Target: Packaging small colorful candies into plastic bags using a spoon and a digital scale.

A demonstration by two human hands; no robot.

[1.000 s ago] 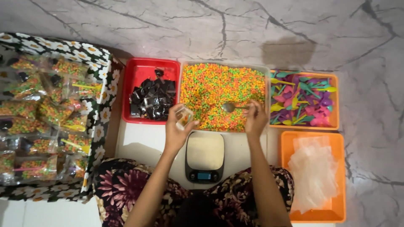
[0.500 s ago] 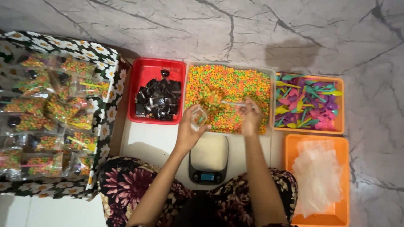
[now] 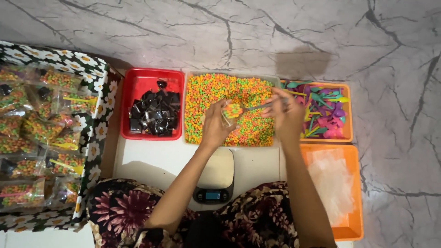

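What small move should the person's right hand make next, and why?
Probably tip the spoon into the small clear bag: the right hand holds it level at the bag's mouth, which the left hand holds above the tray of coloured beads.

1. Small clear bag (image 3: 231, 113), partly filled with orange, green and yellow pellets, held upright by the left hand (image 3: 215, 125) above the pellet tray (image 3: 193, 133).
2. Metal spoon (image 3: 257, 106), lying roughly level, pinched in the right hand (image 3: 284, 112), bowl end at the bag's mouth.
3. Tray heaped with pellets, between red and orange trays.
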